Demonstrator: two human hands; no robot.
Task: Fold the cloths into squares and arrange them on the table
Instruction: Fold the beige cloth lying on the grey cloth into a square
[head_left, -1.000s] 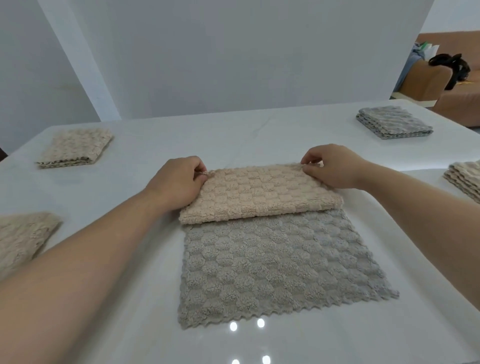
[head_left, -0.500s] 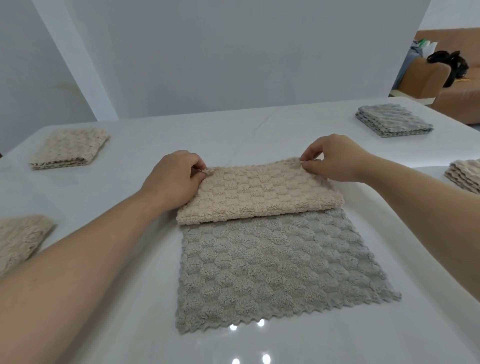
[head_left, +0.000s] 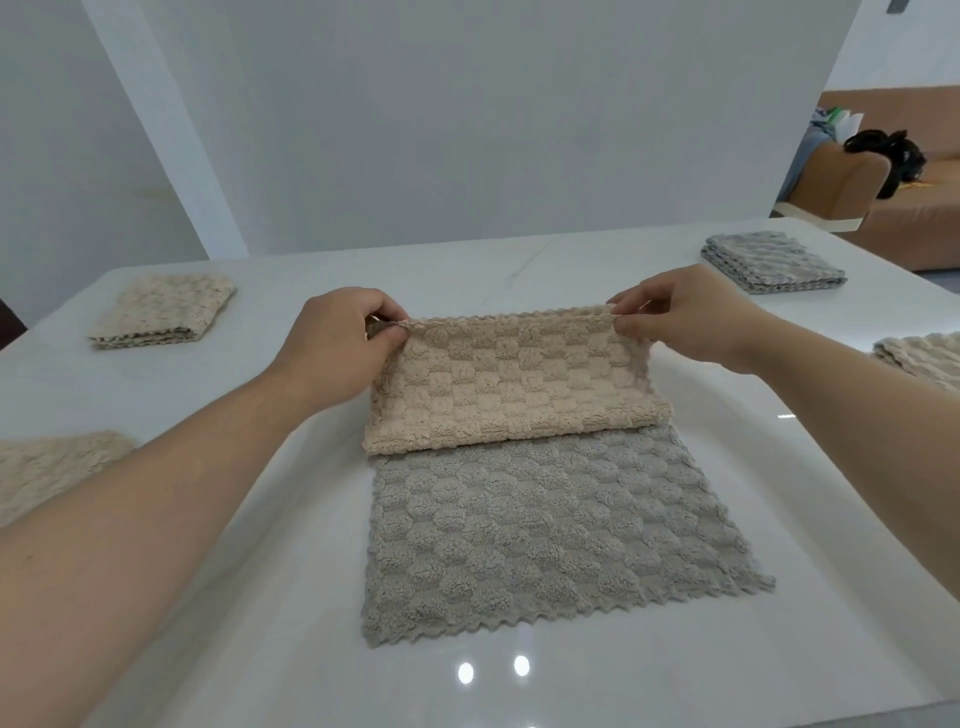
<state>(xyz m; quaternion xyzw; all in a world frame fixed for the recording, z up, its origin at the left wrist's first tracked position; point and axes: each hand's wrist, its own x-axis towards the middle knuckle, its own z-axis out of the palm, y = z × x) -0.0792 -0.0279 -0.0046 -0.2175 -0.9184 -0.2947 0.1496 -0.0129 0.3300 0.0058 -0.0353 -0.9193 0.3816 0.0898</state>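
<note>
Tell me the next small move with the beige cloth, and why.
Probably swing the left hand across to the right hand, halving the beige cloth into a square. It is a wide, once-folded strip, both hands pinch its far corners, and its near fold rests on the spread grey cloth.

Centre of the table (head_left: 249, 597), before me: doubled cloth (head_left: 511, 384) on the far half of the open cloth (head_left: 545, 535); my left hand (head_left: 337, 343) pinches its far left corner, my right hand (head_left: 685, 317) its far right; far-left folded cloth (head_left: 161, 312) and near-left folded cloth (head_left: 47, 467) to the left; far-right folded cloth (head_left: 771, 262) and right-edge folded cloth (head_left: 919, 358) to the right.
</note>
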